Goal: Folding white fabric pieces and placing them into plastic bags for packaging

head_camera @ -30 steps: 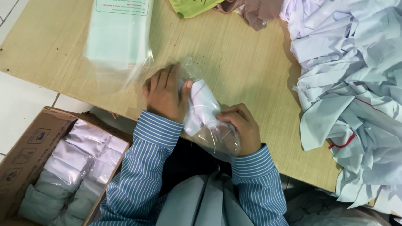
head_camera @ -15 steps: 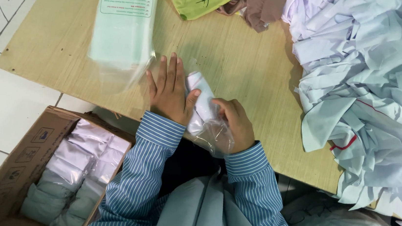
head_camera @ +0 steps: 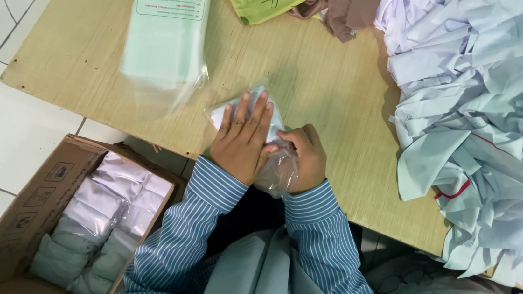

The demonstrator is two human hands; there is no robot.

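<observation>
— The left hand (head_camera: 243,140) is pressing flat, fingers spread, on a folded white garment (head_camera: 226,113) in a clear plastic bag (head_camera: 275,167), right at the near edge of the wooden table (head_camera: 78,59).

— And the right hand (head_camera: 306,158)?

— Curled shut on the bag's loose open end, pinching the plastic near the table edge. Both wrists are bent in close to the body.

— Risk?

— I'd say the packet sits so near the edge that a slip of the palm could send it off toward the cardboard box (head_camera: 18,219) of packed bundles below. Trapped air could also puff the bag and shift the fold.

— Anything nearby to snag?

— The stack of empty bags (head_camera: 167,29) lies well apart; the heap of pale shirts (head_camera: 488,111) is off to the right.
</observation>
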